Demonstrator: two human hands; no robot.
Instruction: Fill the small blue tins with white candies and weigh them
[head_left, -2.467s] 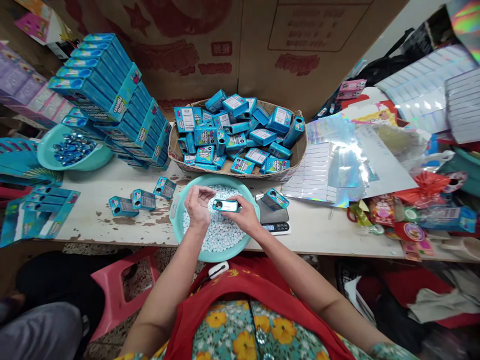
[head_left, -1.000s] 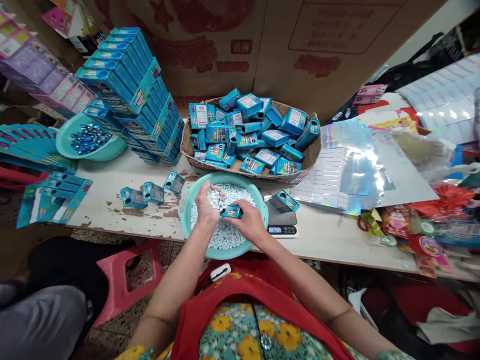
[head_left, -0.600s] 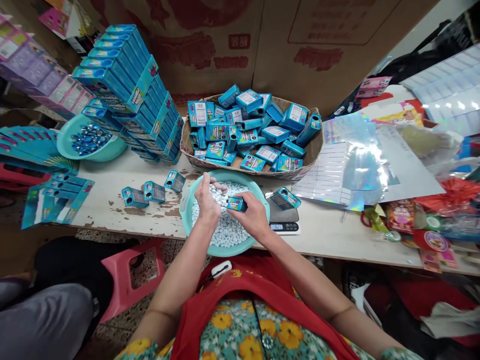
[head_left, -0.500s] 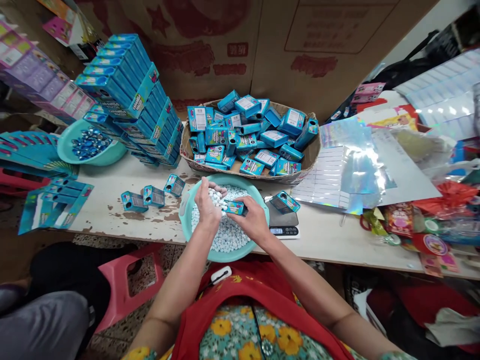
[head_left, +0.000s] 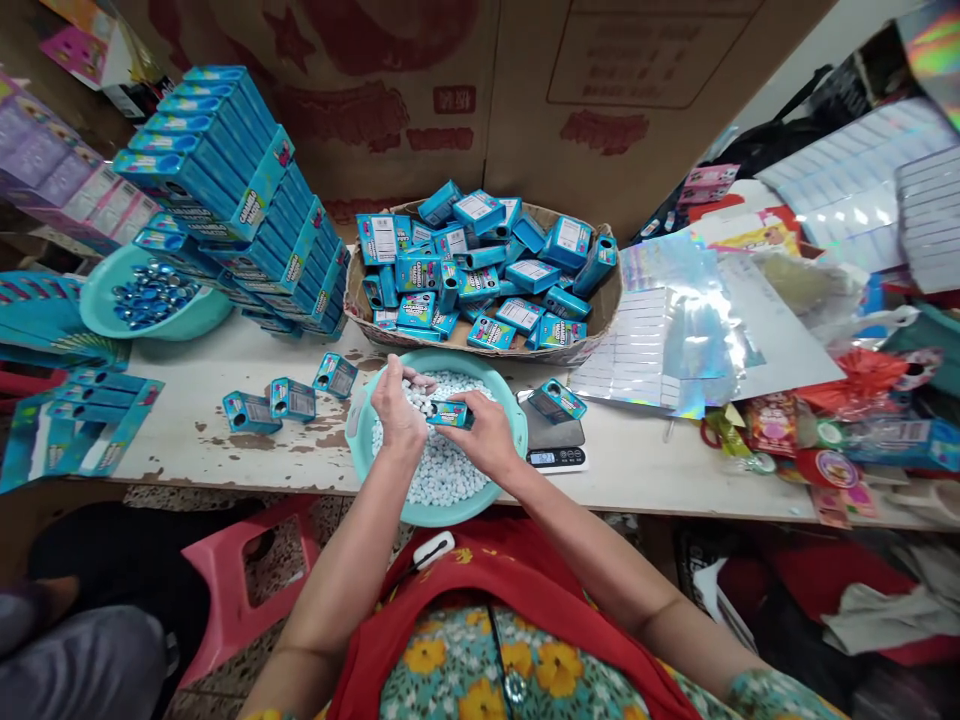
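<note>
My left hand (head_left: 397,405) is cupped around a heap of small white candies (head_left: 418,398), over a turquoise basin (head_left: 361,445) filled with more of them. Gripped in my right hand (head_left: 487,438) is a small blue candy box (head_left: 451,413), its end against the candies in my left palm. Part of the box is covered by my fingers. On a kitchen scale (head_left: 556,457) to the right lies another blue box (head_left: 559,400). Three more blue boxes, including the nearest box (head_left: 335,375), stand on the table left of the basin.
Behind the basin a cardboard tray (head_left: 480,350) holds many loose blue boxes. Stacked blue boxes (head_left: 232,200) rise at the left beside a turquoise bowl (head_left: 187,318) of shiny blue pieces. Sticker sheets (head_left: 622,350) cover the right. A pink stool (head_left: 225,560) stands below the table's edge.
The whole view has shifted slightly, so things appear farther left. Both hands keep nearly the same pose, with the box still held against the candies in my left palm.
</note>
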